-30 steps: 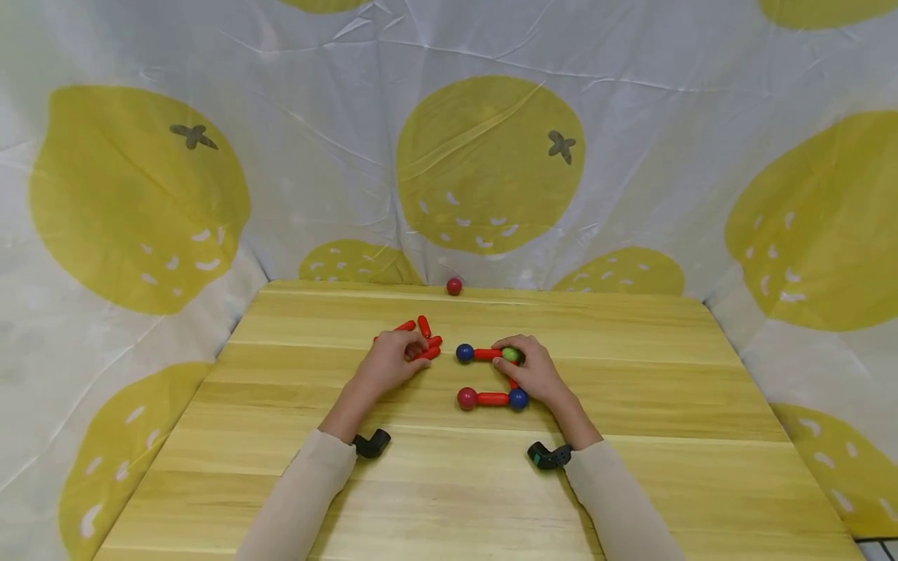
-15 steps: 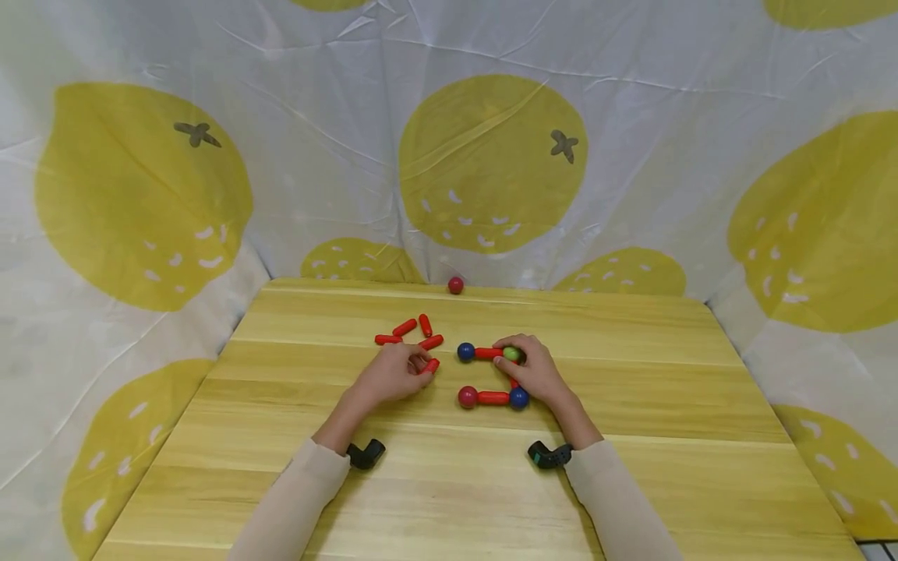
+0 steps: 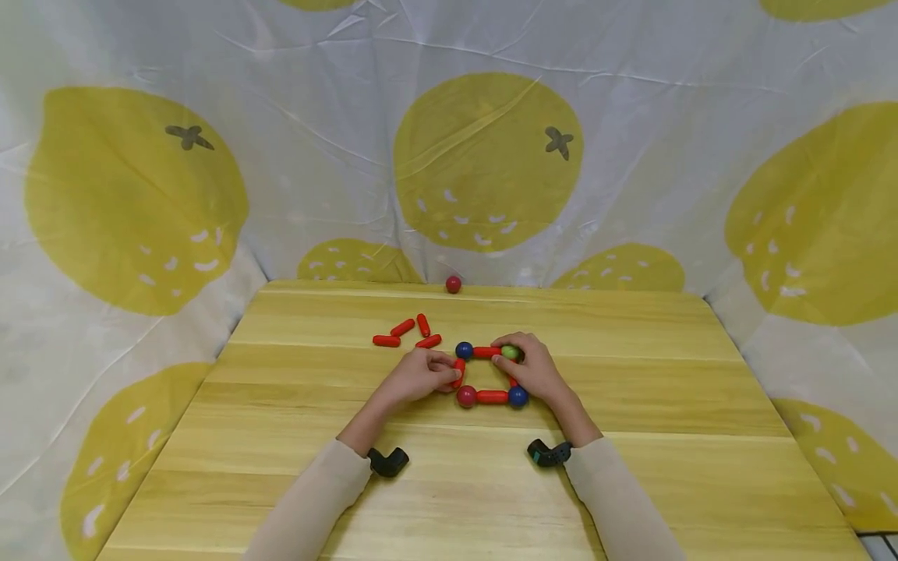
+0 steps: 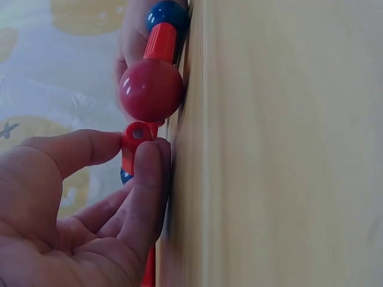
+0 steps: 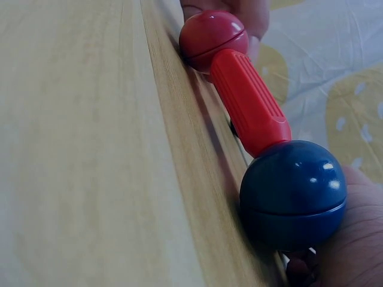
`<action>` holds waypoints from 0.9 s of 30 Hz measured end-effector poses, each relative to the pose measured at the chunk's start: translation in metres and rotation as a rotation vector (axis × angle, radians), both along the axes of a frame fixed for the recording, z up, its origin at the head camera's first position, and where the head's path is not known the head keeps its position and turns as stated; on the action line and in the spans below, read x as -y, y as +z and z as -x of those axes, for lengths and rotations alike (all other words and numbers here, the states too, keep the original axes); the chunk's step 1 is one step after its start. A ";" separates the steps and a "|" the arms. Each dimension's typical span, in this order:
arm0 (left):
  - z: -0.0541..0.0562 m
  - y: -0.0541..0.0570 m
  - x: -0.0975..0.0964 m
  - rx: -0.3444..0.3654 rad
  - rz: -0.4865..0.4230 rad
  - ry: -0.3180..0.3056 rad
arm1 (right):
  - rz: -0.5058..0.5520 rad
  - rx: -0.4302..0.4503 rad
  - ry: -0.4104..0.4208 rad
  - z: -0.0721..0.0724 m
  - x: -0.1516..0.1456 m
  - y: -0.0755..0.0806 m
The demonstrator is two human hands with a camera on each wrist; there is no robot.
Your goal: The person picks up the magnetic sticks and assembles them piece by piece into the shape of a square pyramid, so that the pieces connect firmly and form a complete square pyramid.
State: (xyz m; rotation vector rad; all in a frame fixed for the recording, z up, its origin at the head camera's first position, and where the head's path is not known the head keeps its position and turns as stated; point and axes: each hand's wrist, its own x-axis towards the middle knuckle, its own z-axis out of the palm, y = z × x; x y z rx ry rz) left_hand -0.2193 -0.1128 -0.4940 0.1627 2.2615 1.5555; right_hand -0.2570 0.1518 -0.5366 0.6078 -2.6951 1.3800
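My left hand (image 3: pixel 415 376) pinches a red magnetic rod (image 3: pixel 459 372) between thumb and fingers, at the left side of a frame of rods and balls. Its far end is by a blue ball (image 3: pixel 464 350), its near end by a crimson ball (image 3: pixel 466 396). In the left wrist view, the held rod (image 4: pixel 137 133) shows a metal end dot just below the crimson ball (image 4: pixel 152 89); whether they touch, I cannot tell. My right hand (image 3: pixel 536 366) grips a green ball (image 3: pixel 510 353) at the far right corner, partly covering it and the right rod. Another blue ball (image 3: pixel 517 396) forms the near right corner.
Several loose red rods (image 3: pixel 403 327) lie on the wooden table (image 3: pixel 449 499) beyond my left hand. A lone crimson ball (image 3: pixel 454 284) sits at the table's back edge, close to the lemon-print cloth (image 3: pixel 337 156). Each wrist wears a black camera (image 3: pixel 388 463).
My left hand has drawn a red rod away from the loose rods and carried it right, to the left side of the frame. My right hand has stayed on the green ball.
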 end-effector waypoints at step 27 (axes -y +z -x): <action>0.003 -0.007 -0.008 -0.088 0.140 0.134 | 0.008 0.044 0.035 -0.004 -0.001 0.006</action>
